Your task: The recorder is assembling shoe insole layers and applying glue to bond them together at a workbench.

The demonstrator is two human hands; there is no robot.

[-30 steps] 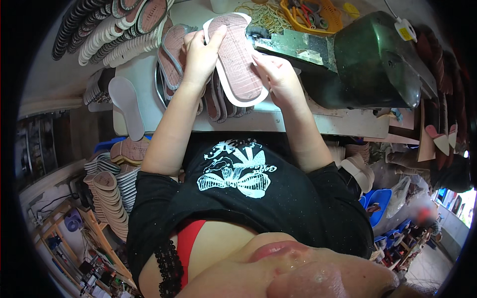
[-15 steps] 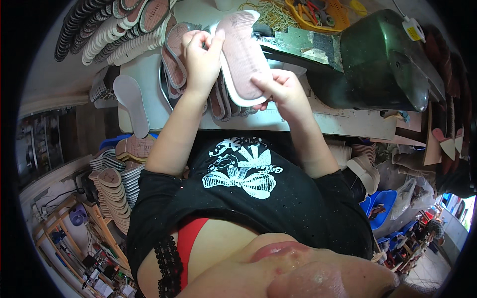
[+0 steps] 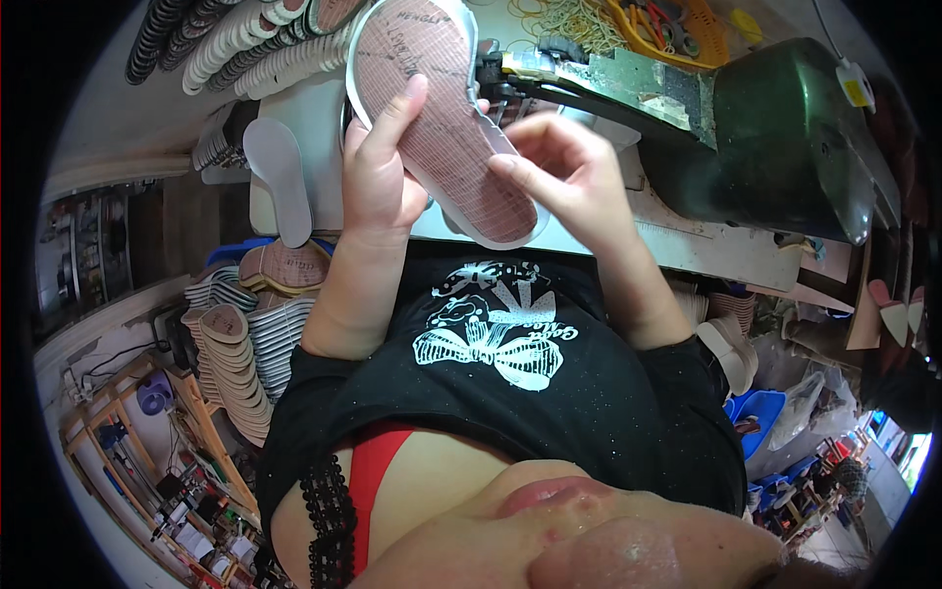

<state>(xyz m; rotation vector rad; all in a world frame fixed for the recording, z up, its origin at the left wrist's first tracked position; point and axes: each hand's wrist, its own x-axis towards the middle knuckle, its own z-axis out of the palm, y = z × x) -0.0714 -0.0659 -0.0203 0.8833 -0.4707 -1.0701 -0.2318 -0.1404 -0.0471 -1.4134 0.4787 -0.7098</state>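
A shoe insole (image 3: pixel 446 123) with a brown, gridded face and a white rim is held up over the table, its broad end away from me and tilted left. My left hand (image 3: pixel 383 182) grips its left edge, the thumb lying on the brown face and the fingers behind. At the right edge near the narrow middle, my right hand (image 3: pixel 574 172) has its thumb on the rim and its fingers curled, slightly blurred. The insole hides most of what lies behind it on the table.
A green machine (image 3: pixel 785 137) with a narrow arm stands at the right. On the white table (image 3: pixel 677 231) lies a plain white insole (image 3: pixel 280 177). Insole stacks (image 3: pixel 231 363) fill the left. Yellowish strands (image 3: pixel 564 25) lie near an orange basket (image 3: pixel 711 39) of tools.
The insole has come closer to me and turned, so its brown gridded face shows. My left hand has shifted down to its left edge; my right hand has moved up along the right edge.
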